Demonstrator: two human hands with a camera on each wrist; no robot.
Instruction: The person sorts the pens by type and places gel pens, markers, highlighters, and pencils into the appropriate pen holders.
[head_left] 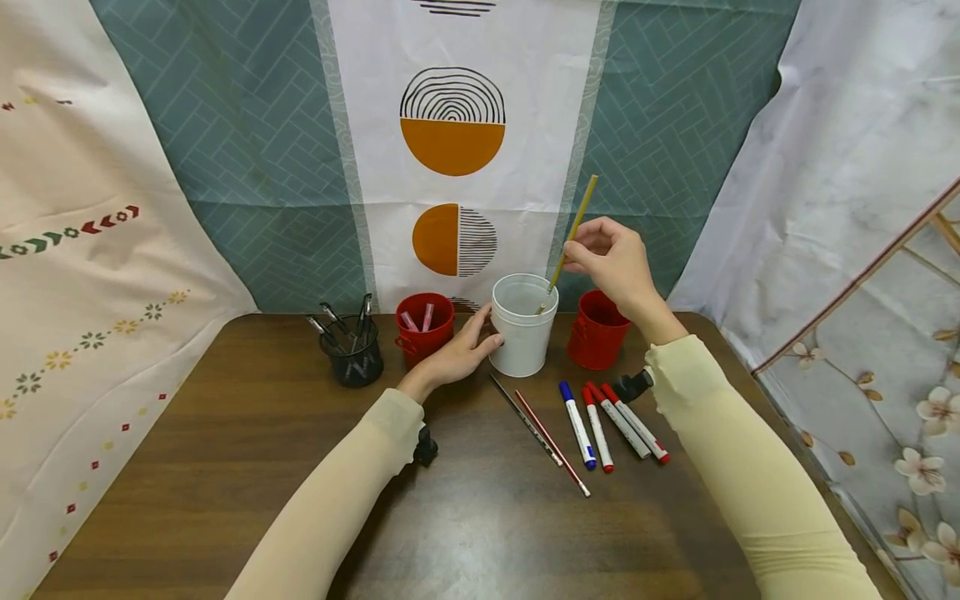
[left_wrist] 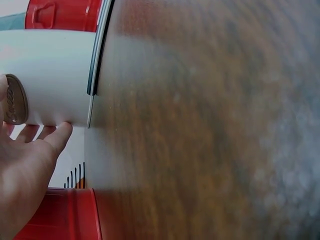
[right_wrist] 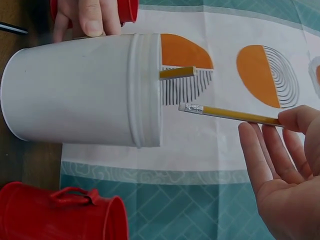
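A white bucket point(head_left: 519, 346) stands upright at the back of the table. My left hand point(head_left: 459, 350) holds its left side, with the thumb on the oval label point(left_wrist: 17, 100) and the fingers along the wall. Above the rim, my right hand point(head_left: 611, 258) pinches a yellow pencil point(head_left: 579, 217) near its upper part. The pencil slants, its eraser end point(right_wrist: 192, 107) pointing down towards the bucket's mouth. Another yellow pencil point(right_wrist: 179, 73) pokes out of the bucket. Two more pencils, one black point(head_left: 525, 419) and one dark red point(head_left: 551, 442), lie on the table in front.
Red buckets flank the white one: the left point(head_left: 426, 342) contains pink sticks, the right point(head_left: 598, 337) shows nothing inside. A black mesh cup point(head_left: 357, 364) of pens stands far left. Blue point(head_left: 579, 429) and several red markers point(head_left: 598, 429) lie front right. Patterned cloth point(head_left: 465, 192) hangs behind.
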